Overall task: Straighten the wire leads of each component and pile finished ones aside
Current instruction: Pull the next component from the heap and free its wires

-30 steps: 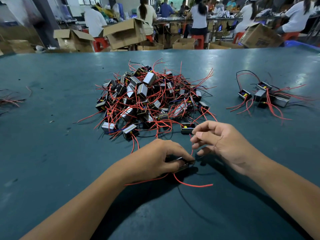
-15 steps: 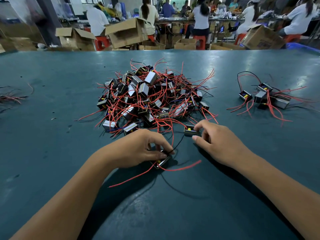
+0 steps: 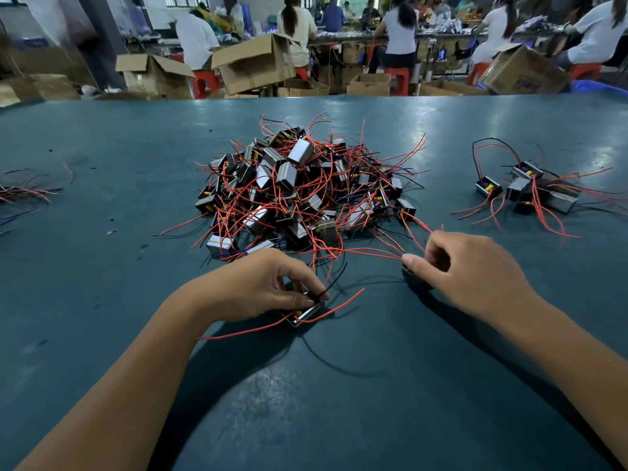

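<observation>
A big heap of small box-shaped components (image 3: pixel 299 195) with tangled red and black leads lies mid-table. My left hand (image 3: pixel 261 287) grips one component (image 3: pixel 306 312) against the table just in front of the heap; its red and black leads trail out left and right. My right hand (image 3: pixel 469 270) curls round a second dark component (image 3: pixel 409 271), mostly hidden under the fingers, with its red leads running back toward the heap. A smaller pile of components (image 3: pixel 530 192) lies at the right.
The green table (image 3: pixel 339 402) stretches wide around my arms. Loose wires (image 3: pixel 23 193) lie at the left edge. Beyond the far edge stand open cardboard boxes (image 3: pixel 251 66) and red stools, with several seated people at benches.
My left hand has carried its component away from me toward the heap. My right hand let go of that component's lead, reached to the heap's edge and took a second component, drawing it right.
</observation>
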The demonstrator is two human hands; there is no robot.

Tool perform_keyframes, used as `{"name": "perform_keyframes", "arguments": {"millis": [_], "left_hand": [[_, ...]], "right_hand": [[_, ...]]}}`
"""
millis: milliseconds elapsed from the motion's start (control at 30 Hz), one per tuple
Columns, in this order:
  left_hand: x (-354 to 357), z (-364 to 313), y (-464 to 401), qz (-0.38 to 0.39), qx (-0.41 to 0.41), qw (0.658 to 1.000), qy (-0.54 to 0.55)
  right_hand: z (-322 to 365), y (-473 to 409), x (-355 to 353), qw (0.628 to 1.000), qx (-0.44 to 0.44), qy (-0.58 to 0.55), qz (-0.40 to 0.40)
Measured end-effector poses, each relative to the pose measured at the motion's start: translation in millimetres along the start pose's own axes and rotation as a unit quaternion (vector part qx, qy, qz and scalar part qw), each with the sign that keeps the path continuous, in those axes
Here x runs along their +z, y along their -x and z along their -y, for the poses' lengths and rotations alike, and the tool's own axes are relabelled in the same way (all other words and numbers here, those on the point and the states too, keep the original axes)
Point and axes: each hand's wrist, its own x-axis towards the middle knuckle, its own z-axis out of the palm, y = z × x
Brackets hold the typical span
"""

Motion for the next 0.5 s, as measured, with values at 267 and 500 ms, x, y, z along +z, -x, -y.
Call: {"name": "perform_keyframes", "arguments": {"millis": [267, 500], "left_hand": [[2.8, 8.6, -4.7, -0.083, -0.015, 0.995, -0.053], [3.3, 8.2, -2.5, -0.066, 0.005, 0.997, -0.052]], "right_hand": [[-14.2, -5.0, -7.1, 0.996, 0.086, 0.020, -0.032], [-8.1, -3.6, -16.3, 0.990, -0.013, -0.121, -0.072]]}}
